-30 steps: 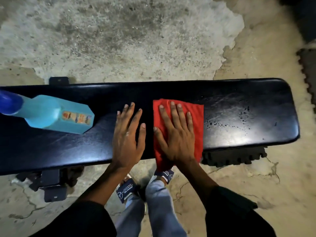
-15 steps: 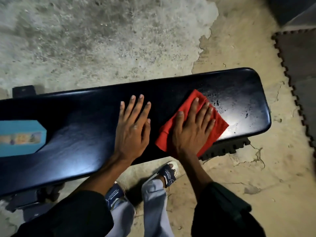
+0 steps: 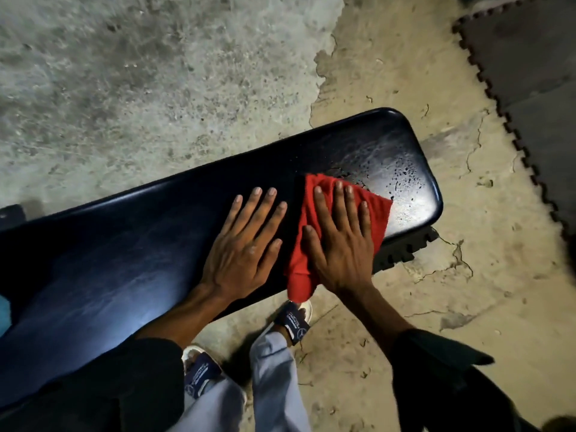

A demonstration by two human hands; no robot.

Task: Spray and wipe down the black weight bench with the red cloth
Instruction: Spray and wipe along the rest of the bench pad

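Note:
The black weight bench runs across the view from lower left to upper right. Its right end carries spray droplets. The red cloth lies flat on the pad near that end, one corner hanging over the near edge. My right hand presses flat on the cloth, fingers spread. My left hand rests palm down on the bare pad just left of the cloth. A sliver of the blue spray bottle shows at the left edge, lying on the bench.
Worn concrete floor lies beyond the bench. Dark interlocking foam mats cover the upper right corner. A black toothed mat piece shows under the bench's right end. My feet in sandals stand against the near side.
My right hand has slid the red cloth rightward along the bench toward the droplets. My left hand followed it. The view has swung right, so the spray bottle is almost out of frame.

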